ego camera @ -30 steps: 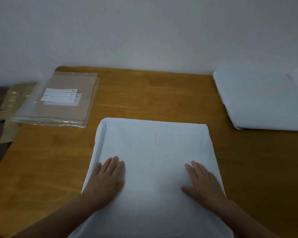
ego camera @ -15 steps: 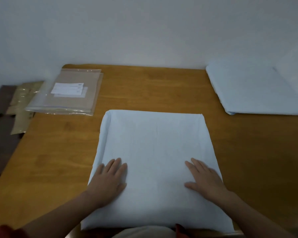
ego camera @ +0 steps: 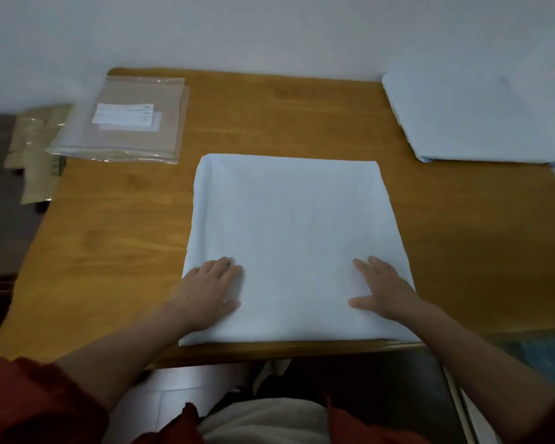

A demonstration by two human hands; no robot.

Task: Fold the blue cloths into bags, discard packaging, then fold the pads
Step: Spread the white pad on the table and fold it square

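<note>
left hand [ego camera: 210, 291] and right hand [ego camera: 383, 291] stay open, palms flat on the near part of the cloth [ego camera: 289, 225]. cloth position unchanged. likely smoothing; next fold pending.

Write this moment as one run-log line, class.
left hand: flat on blue cloth | right hand: flat on it | clear bags: far left | second cloth: far right

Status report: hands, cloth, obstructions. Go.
Left hand, right hand flat on folded blue cloth. Cloth at near edge of table. Bagged packs far left, second cloth far right, nothing blocking.
</note>
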